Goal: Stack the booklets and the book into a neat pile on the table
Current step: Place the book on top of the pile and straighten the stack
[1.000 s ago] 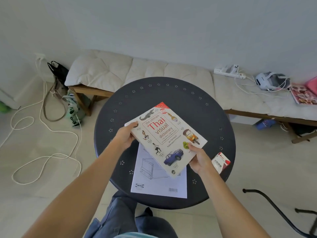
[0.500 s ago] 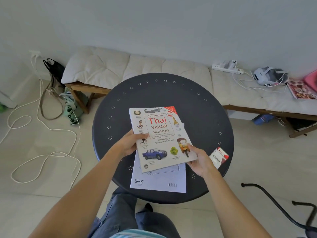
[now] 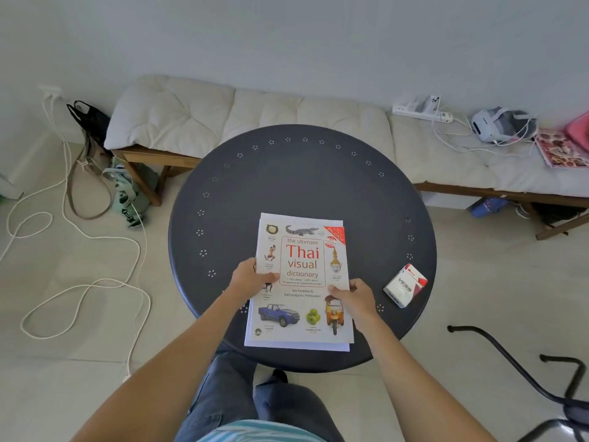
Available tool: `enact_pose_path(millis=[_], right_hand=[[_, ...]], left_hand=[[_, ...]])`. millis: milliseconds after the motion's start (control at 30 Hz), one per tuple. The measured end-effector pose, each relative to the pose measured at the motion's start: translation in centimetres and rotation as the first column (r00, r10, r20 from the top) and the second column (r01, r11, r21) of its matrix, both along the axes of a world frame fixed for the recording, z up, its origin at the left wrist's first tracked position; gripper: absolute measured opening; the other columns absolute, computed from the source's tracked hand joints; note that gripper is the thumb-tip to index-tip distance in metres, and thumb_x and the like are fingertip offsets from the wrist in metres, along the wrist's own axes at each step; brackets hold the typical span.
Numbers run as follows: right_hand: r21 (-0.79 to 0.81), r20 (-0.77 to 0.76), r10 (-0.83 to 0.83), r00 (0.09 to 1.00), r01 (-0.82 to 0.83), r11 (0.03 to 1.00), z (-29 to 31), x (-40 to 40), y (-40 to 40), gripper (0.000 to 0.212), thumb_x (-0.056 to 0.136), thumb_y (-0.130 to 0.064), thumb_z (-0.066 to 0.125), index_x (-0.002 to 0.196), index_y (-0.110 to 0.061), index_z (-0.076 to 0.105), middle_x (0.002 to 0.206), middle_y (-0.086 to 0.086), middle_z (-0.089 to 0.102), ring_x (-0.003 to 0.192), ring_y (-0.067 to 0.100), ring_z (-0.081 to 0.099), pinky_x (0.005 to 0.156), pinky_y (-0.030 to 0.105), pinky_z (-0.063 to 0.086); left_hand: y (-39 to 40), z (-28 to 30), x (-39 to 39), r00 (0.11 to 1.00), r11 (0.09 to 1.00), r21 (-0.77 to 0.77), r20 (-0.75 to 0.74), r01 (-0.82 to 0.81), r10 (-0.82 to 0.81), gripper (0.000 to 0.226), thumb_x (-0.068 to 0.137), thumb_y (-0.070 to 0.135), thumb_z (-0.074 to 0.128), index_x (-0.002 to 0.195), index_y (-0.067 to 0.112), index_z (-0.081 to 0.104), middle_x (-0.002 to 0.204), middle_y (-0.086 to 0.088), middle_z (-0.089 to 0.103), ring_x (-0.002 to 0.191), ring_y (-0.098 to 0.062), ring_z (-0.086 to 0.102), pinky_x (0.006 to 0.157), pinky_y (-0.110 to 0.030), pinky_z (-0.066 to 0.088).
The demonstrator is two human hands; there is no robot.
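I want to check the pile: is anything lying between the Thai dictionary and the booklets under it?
Nothing visible: the Thai dictionary lies directly on the white booklets, with the left hand and right hand at its sides.

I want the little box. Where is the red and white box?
The red and white box sits on the round table's right edge, just right of the right hand and the book.
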State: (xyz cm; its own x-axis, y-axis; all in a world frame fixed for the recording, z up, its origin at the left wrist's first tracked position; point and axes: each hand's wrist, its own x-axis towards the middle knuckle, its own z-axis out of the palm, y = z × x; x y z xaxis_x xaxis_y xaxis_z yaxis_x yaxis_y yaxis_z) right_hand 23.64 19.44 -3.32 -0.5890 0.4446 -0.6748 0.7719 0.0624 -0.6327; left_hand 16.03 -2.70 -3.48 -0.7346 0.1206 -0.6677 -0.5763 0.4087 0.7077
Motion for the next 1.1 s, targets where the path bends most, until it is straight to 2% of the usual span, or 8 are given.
enact_pose_path(millis=[133, 233, 333, 400, 500, 733, 867, 1100], right_hand=[[0.24, 0.023, 0.065, 0.998, -0.069, 0.968, -0.6, 0.1, -0.9, 0.028, 0.081, -0.026, 0.074, 0.094, -0.011, 0.055, 0.106, 0.005, 0.069, 0.087, 0.016, 0.065, 0.057, 0.02, 0.043], [0.395, 0.111, 0.083, 0.99, -0.121, 0.911, -0.6, -0.3, -1.4, 0.04, 0.077, -0.039, 0.075, 0.1, -0.013, 0.054, 0.113, 0.007, 0.063, 0.096, 0.019, 0.061, 0.069, 0.03, 0.05], [0.513, 0.224, 0.099, 0.97, -0.204, 0.834, -0.5, -0.7, -1.4, 0.062, 0.073, -0.046, 0.076, 0.116, -0.013, 0.046, 0.119, 0.007, 0.055, 0.113, 0.026, 0.056, 0.091, 0.045, 0.046], [0.387, 0.202, 0.082, 0.976, -0.156, 0.909, -0.3, -1.1, -1.4, 0.06, 0.074, -0.037, 0.078, 0.116, -0.011, 0.045, 0.117, 0.008, 0.059, 0.107, 0.026, 0.06, 0.086, 0.043, 0.052], [0.234, 0.204, 0.089, 0.975, -0.136, 0.963, -0.3, -1.5, -0.9, 0.041, 0.077, -0.029, 0.077, 0.107, -0.008, 0.059, 0.113, 0.007, 0.068, 0.087, 0.018, 0.065, 0.056, 0.025, 0.049], [0.051, 0.213, 0.062, 0.975, -0.075, 0.996, -0.8, -1.8, -0.6, 0.039, 0.072, -0.033, 0.081, 0.101, -0.015, 0.064, 0.106, 0.003, 0.073, 0.091, 0.02, 0.072, 0.081, 0.04, 0.058], [0.177, 0.223, 0.081, 0.972, -0.122, 0.977, -1.1, -1.9, -1.1, 0.053, 0.066, -0.043, 0.082, 0.102, -0.016, 0.053, 0.106, 0.001, 0.068, 0.1, 0.023, 0.067, 0.086, 0.045, 0.056], [0.103, 0.046, 0.048, 0.998, -0.052, 0.993, 0.3, -1.2, -1.5, 0.041, 0.078, -0.022, 0.077, 0.107, -0.013, 0.049, 0.113, 0.005, 0.067, 0.094, 0.022, 0.069, 0.071, 0.033, 0.055]], left_hand=[[0.7, -1.3, 0.9, 0.99, 0.953, -0.302, -0.126, 0.015, -0.056, 0.039, 0.077, 0.033, 0.076, 0.102, 0.011, 0.055, 0.106, -0.004, 0.068, 0.076, -0.016, 0.064, 0.053, -0.021, 0.048], [1.0, -1.6, 1.2, 0.977, 0.876, -0.483, -0.182, 0.009, -0.11, 0.055, 0.069, 0.047, 0.078, 0.103, 0.012, 0.054, 0.109, -0.005, 0.058, 0.088, -0.02, 0.063, 0.072, -0.036, 0.059], [1.2, -1.4, 1.2, 0.963, 0.811, -0.585, -0.22, -0.005, -0.153, 0.074, 0.068, 0.05, 0.078, 0.119, 0.009, 0.043, 0.117, -0.009, 0.048, 0.105, -0.024, 0.056, 0.088, -0.039, 0.054], [1.4, -1.3, 1.2, 0.975, 0.832, -0.555, -0.188, -0.006, -0.119, 0.076, 0.069, 0.047, 0.079, 0.121, 0.009, 0.037, 0.116, -0.012, 0.051, 0.105, -0.026, 0.056, 0.09, -0.04, 0.054], [1.4, -1.3, 0.8, 0.994, 0.875, -0.483, -0.082, 0.025, -0.073, 0.072, 0.071, 0.041, 0.079, 0.118, 0.008, 0.036, 0.113, -0.013, 0.057, 0.099, -0.027, 0.062, 0.082, -0.038, 0.056], [0.6, -0.7, -0.5, 0.991, 0.93, -0.349, 0.106, 0.119, -0.087, 0.044, 0.076, 0.034, 0.077, 0.101, 0.008, 0.052, 0.109, -0.009, 0.067, 0.086, -0.022, 0.066, 0.06, -0.025, 0.05], [0.7, -1.0, -0.3, 0.989, 0.913, -0.388, 0.126, 0.123, -0.08, 0.062, 0.071, 0.04, 0.079, 0.115, 0.008, 0.05, 0.115, -0.01, 0.064, 0.101, -0.026, 0.065, 0.08, -0.038, 0.057], [1.2, 0.8, -0.5, 0.995, 0.944, -0.328, 0.098, 0.048, -0.016, 0.053, 0.077, 0.023, 0.077, 0.113, 0.011, 0.041, 0.117, -0.009, 0.061, 0.107, -0.027, 0.063, 0.076, -0.035, 0.052]])
